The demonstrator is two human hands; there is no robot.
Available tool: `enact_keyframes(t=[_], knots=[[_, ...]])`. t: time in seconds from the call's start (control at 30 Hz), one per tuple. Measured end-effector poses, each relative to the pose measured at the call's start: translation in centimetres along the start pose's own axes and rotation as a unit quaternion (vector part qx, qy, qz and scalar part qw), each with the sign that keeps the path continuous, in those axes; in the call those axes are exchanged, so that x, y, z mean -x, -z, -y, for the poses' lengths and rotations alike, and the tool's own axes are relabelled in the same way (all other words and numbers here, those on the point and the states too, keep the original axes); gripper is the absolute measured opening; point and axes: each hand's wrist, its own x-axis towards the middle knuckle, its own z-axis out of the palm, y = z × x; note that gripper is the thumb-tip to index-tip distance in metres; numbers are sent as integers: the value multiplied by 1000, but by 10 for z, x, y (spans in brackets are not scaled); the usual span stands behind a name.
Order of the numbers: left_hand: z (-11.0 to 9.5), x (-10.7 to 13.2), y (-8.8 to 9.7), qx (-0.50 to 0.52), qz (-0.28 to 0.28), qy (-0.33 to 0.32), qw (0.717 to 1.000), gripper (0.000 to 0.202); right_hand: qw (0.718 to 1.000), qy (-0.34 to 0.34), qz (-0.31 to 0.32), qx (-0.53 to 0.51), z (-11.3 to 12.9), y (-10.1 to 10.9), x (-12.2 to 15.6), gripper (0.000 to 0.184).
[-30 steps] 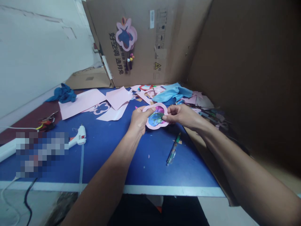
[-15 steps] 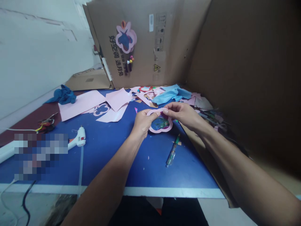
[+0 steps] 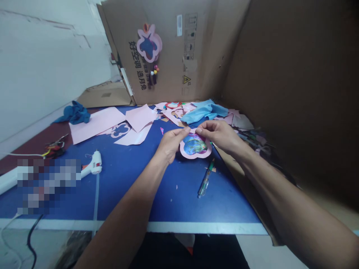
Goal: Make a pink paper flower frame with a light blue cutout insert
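Note:
Both hands hold up a pink flower-shaped paper frame with a shiny, many-coloured film in its middle, a little above the blue table. My left hand pinches its upper left edge between thumb and fingers. At the top right edge, my right hand pinches it the same way. The fingers hide part of the upper rim. Below the frame a clear pen with a green end lies on the table, touched by neither hand.
A white glue gun lies at left, near pliers. Pink paper sheets, a light blue cloth and scraps line the back. A finished-looking flower ornament hangs on the cardboard wall. Cardboard also stands at right.
The flower frame has shifted slightly right and turned, so more of its coloured film shows. My left thumb has moved up to the top edge, close to the right hand's fingertips.

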Motion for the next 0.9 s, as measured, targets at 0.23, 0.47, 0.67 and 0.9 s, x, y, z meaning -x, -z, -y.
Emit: enact_keyframes(t=[0.23, 0.47, 0.67, 0.9], knots=[[-11, 0, 4, -16, -46, 43, 998, 58, 1000, -12, -15, -13, -1, 4, -1, 45], [-7, -1, 3, -23, -44, 44, 998, 57, 1000, -11, -19, -10, 0, 4, -1, 46], [-5, -2, 6, -30, -32, 38, 998, 56, 999, -16, -17, -23, -1, 5, -1, 45], [-6, 1, 5, -32, -14, 40, 999, 44, 999, -10, -26, -27, -6, 5, -3, 42]])
